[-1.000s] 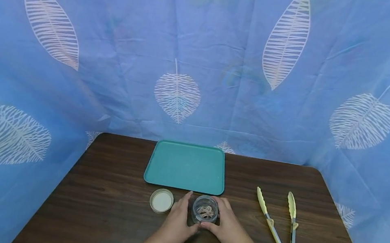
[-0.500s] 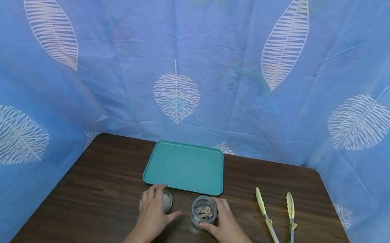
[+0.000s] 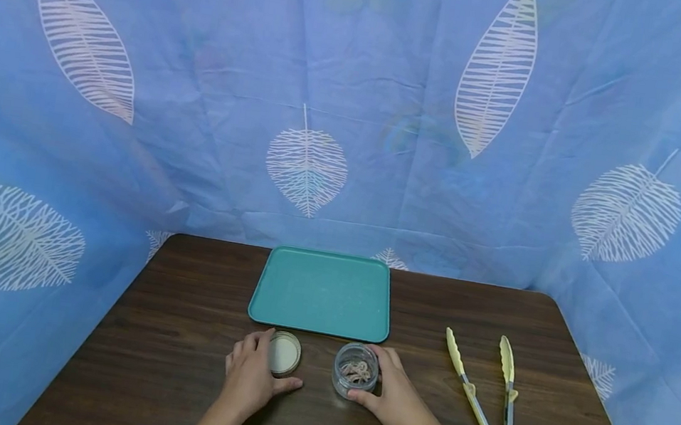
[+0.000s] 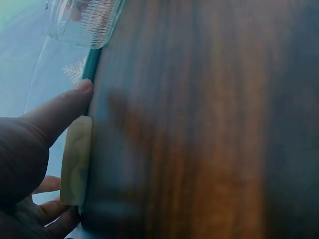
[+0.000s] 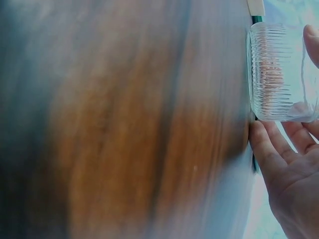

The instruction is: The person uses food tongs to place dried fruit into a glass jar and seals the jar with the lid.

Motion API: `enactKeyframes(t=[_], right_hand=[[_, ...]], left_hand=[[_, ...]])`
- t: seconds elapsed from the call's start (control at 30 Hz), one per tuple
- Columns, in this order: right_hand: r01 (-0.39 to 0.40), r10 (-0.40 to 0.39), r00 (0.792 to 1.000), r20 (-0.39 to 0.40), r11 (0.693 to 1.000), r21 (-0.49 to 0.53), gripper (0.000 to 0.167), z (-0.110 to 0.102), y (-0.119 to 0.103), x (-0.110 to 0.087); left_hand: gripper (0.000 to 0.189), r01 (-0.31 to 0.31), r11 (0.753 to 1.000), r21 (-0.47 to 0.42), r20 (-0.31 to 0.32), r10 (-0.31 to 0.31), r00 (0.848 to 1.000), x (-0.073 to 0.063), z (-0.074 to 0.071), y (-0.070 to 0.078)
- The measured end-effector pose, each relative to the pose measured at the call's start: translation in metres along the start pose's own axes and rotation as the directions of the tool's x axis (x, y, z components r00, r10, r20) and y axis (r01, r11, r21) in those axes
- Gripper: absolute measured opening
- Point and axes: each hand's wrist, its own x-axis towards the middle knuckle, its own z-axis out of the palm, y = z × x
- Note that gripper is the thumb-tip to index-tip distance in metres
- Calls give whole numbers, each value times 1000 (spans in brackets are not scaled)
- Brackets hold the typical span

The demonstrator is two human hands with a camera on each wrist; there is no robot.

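A clear ribbed glass jar point(image 3: 344, 379) stands upright on the table, its mouth uncovered. Inside lie thin, pale brown, tangled pieces whose kind is unclear. My right hand point(image 3: 391, 400) holds the jar from the right, thumb at the near side and fingers behind. To the jar's left lies a round jar lid point(image 3: 284, 354) with a pale inner face turned up. My left hand point(image 3: 249, 374) is beside the lid, its fingers along the left side and the thumb stretched out past the near edge. In the left wrist view, fingertips touch or nearly touch the lid point(image 4: 76, 159).
A teal tray point(image 3: 323, 293) lies behind the jar and lid. Yellow-tipped metal tongs point(image 3: 485, 411) lie spread on the right of the dark wooden table point(image 3: 168, 341). A blue leaf-print cloth point(image 3: 211, 116) hangs around the table's back and sides.
My left hand has let go of the jar's left side and moved left, over the lid and then to its left edge. My right hand stays on the jar.
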Motion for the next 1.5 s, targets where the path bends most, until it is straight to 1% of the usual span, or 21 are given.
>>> enactKeyframes(t=[0.07,0.23,0.43,0.63,0.8,0.97,1.1,1.2,1.37,1.5], right_hand=[[-5,5,1000,-1,1000,-1,87,0,0,0],[-5,5,1000,1,1000,-3,88,1,1,-1],[2,-2,1000,-1,1000,16,88,1,2,-1],[4,-4,1000,-12,999,32,89,1,3,-1],[-1,2,1000,-13,999,35,91,2,3,-2],[-3,4,1000,-26,998,62,92,4,4,-2],[19,-17,999,-37,998,54,91,6,6,-3],[24,-23,999,-37,999,31,89,6,6,-3],[13,-12,1000,-21,1000,9,90,5,6,-3],[-3,3,1000,-13,1000,17,93,5,5,-3]], left_hand=[[110,-1,1000,9,6,1,1000,0,1,-1],[100,-2,1000,21,-10,2,1000,1,1,-1],[94,-14,1000,13,-28,14,1000,1,2,-1],[92,-34,998,-45,-73,30,997,-1,6,1],[91,-42,993,-111,-79,33,996,-4,10,4],[92,-82,985,-153,-81,70,994,-8,10,11],[92,-120,982,-145,-71,111,991,-12,11,18],[92,-138,981,-133,-57,132,990,-13,14,23],[92,-166,979,-116,-38,162,986,-16,18,27],[93,-198,975,-104,-43,195,980,-18,19,30]])
